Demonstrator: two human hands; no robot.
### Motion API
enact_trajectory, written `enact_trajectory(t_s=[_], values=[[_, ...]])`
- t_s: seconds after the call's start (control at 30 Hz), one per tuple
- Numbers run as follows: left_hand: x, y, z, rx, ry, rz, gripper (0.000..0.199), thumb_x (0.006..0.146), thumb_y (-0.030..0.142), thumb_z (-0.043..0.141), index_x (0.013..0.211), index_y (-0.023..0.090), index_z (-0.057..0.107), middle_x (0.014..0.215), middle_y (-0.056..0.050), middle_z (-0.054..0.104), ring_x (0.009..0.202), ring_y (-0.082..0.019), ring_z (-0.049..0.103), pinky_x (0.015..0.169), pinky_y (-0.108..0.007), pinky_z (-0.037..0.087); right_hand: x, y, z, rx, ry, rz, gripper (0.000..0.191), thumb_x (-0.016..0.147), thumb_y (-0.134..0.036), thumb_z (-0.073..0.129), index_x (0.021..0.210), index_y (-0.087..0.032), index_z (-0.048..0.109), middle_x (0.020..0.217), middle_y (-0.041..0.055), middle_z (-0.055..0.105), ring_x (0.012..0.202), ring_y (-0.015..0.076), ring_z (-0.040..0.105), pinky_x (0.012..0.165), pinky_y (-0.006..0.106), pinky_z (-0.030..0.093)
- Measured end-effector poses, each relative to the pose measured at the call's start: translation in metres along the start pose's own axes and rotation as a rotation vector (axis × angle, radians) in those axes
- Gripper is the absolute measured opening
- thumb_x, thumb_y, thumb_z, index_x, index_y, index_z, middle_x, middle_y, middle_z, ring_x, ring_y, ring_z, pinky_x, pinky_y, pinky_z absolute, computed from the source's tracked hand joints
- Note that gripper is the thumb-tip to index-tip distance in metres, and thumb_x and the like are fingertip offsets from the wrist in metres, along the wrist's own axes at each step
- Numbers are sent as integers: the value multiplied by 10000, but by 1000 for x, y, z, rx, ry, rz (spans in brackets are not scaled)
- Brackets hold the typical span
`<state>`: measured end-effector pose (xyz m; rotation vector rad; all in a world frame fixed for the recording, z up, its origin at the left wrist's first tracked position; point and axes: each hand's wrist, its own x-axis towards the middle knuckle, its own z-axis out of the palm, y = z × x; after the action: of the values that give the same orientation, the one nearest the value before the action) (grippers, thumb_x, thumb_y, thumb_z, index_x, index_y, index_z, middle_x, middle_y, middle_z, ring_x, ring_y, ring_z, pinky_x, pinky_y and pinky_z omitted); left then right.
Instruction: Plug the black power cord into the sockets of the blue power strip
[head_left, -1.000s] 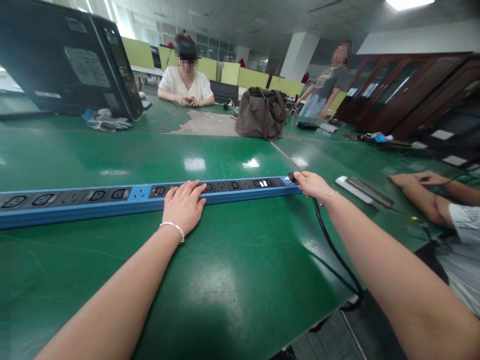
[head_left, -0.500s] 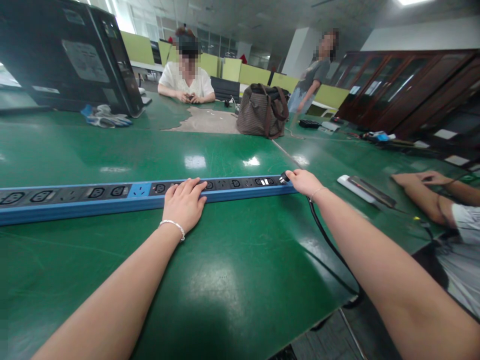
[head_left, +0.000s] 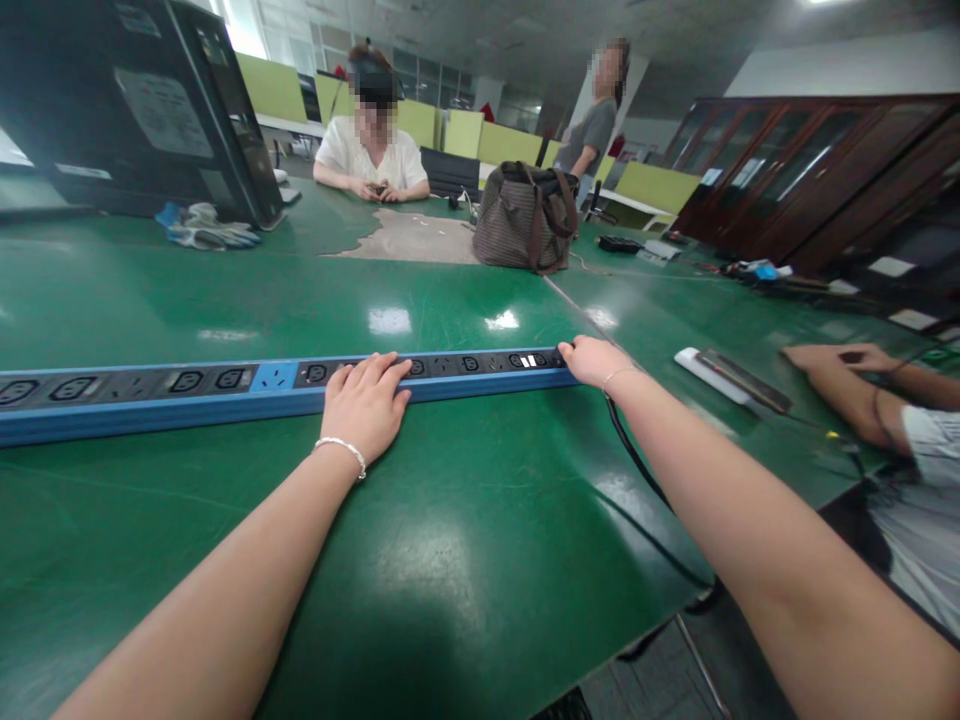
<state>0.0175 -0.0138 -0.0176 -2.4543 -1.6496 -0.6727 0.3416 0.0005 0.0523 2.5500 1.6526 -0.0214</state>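
A long blue power strip (head_left: 480, 390) with a row of black sockets lies across the green table. My left hand (head_left: 369, 400) rests on top of it, fingers outstretched over the sockets near its middle. At the strip's right end, my right hand (head_left: 596, 362) is closed around a black power plug (head_left: 561, 354). The plug's front is against the end of the strip; its prongs are out of sight, and I cannot tell how deep they sit. From beneath this hand the black cord (head_left: 637, 460) runs down over the table edge.
A black computer case (head_left: 150, 120) and gloves (head_left: 206, 228) stand far left. Behind the strip is a brown bag (head_left: 523, 220). A white-and-dark bar (head_left: 731, 380) lies right, near another person's arms (head_left: 862, 385). One person sits opposite; another stands behind the bag.
My right hand has moved slightly left, bringing the plug up to the strip's end, and the prongs no longer show. My left hand stays on the strip. The standing person has shifted left.
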Motion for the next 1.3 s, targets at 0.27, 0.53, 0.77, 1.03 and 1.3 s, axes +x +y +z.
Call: enact_trajectory(t_s=[0.27,0.53,0.77,1.03,1.3], values=[[0,0,0,14,-1,-2,414,914,338,374,1297,269,515,1402,-31,506,1296,-233,432,1083,-438,270,0,0,3,-8,-29,-36,526,948,-464,268,1116,-78,583,1139,258,625,1084,289,607,923,382,440],[-1,0,1,22,-2,-3,419,915,343,362,1302,276,510,1408,-31,500,1296,-236,432,1082,-441,269,-6,-1,8,22,22,31,532,953,-434,223,1157,-56,538,1128,272,624,1054,316,623,903,433,449],[-1,0,0,21,2,1,415,919,338,358,1296,264,515,1405,-30,503,1298,-236,430,1082,-438,267,-3,-3,6,17,1,23,530,951,-448,247,1140,-68,563,1167,265,607,1102,308,601,937,416,432],[-1,0,1,19,6,2,416,916,336,365,1301,282,511,1407,-23,501,1298,-228,428,1082,-432,269,-1,-1,7,7,-23,-16,516,950,-394,241,1146,-51,574,1149,269,610,1090,350,601,922,456,435],[-1,1,0,19,11,4,410,920,338,360,1292,266,517,1401,-27,506,1294,-234,433,1081,-433,266,-6,-5,6,54,-1,73,536,958,-420,221,1183,-58,545,1188,270,597,1115,324,589,940,445,424]])
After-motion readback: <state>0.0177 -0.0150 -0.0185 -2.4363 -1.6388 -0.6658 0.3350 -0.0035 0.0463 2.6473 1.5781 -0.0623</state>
